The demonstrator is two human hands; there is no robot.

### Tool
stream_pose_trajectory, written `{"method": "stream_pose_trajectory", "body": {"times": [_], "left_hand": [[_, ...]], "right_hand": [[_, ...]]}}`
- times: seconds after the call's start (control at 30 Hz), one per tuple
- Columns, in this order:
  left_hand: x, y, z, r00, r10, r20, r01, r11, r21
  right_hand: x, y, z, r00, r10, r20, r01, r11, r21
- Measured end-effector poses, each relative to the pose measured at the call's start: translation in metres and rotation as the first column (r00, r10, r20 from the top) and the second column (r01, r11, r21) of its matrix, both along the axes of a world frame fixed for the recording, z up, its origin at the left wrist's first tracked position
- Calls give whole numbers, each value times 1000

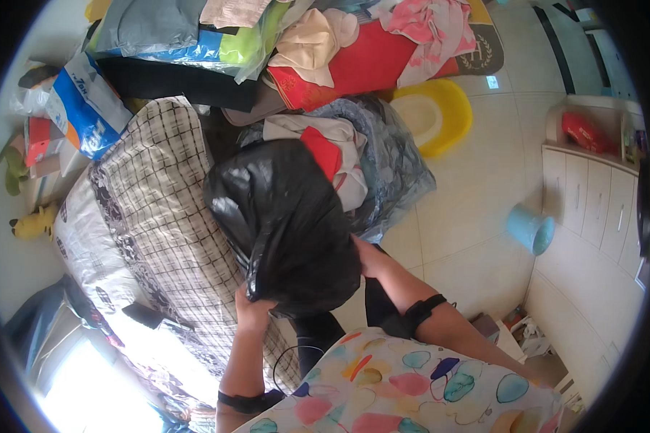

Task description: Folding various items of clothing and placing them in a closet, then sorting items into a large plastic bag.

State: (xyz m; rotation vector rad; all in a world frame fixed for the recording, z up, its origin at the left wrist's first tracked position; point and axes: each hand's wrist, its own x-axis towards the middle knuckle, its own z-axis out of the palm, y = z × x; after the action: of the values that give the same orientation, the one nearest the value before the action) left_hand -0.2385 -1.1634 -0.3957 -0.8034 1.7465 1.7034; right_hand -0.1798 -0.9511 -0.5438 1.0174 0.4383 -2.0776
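A full black plastic bag (298, 227) hangs in front of me between both hands. My left hand (255, 308) grips a gathered fold at its lower left side. On the bag's right side, my right hand (369, 258) holds the edge, its fingertips partly hidden by the plastic. Just beyond the bag, white clothing (355, 189) and a piece of red cloth (322, 151) lie on a large translucent plastic bag (392, 168). What is inside the black bag cannot be seen.
A bed with a checked cover (157, 162) runs along my left. Folded and packaged clothes (151, 27) and a red garment (357, 59) are heaped at the far side. A yellow basin (455, 116) and a light-blue bin (531, 230) stand on the tiled floor to the right, near white cabinets (590, 189).
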Motion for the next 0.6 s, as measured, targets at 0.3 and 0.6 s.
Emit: {"method": "stream_pose_trajectory", "body": {"times": [0.3,0.6], "left_hand": [[46,-51,39,907,390,161,-412,900,143],[44,-62,106,926,376,45,-372,881,294]], "right_hand": [[22,-63,74,820,436,-370,-357,896,265],[9,-63,151,940,202,-273,-140,963,232]]}}
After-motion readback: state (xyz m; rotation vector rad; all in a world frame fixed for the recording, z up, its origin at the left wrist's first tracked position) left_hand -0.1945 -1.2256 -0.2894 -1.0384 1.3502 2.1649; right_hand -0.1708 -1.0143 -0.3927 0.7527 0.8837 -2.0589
